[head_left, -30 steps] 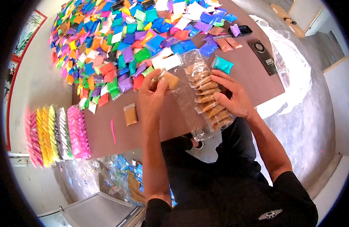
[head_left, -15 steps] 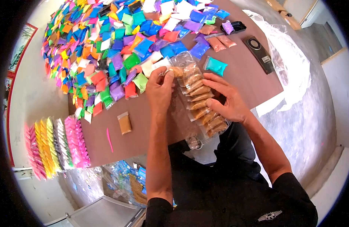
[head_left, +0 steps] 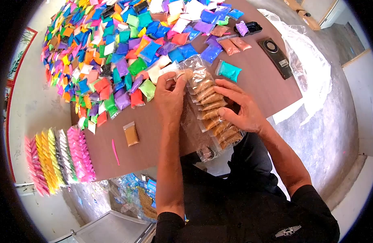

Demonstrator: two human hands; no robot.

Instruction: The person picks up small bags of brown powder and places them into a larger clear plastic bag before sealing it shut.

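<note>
A long clear bag [head_left: 212, 103] holds a row of overlapping small packets of golden-brown material and slants down to the table's front edge. My left hand [head_left: 170, 91] pinches the bag's upper left side, thumb and fingers pressed together beside a brown packet. Resting along the bag's right side, my right hand [head_left: 243, 107] has its fingers spread, the fingertips touching the packets. A single brown packet [head_left: 131, 134] lies on the brown table [head_left: 158, 152], left of my left forearm, with a pink stick [head_left: 115, 152] beside it.
Many colourful packets [head_left: 121, 48] are heaped across the table's far left. Filled strips of packets [head_left: 59, 158] stand at the left edge. A teal packet [head_left: 228, 71], a black scale [head_left: 275, 58], a black tray [head_left: 253, 28] and white plastic sheeting [head_left: 308, 69] are at the right.
Both hands stay in nearly the same places on the bag. The view has shifted slightly, moving the table items a little to the left.
</note>
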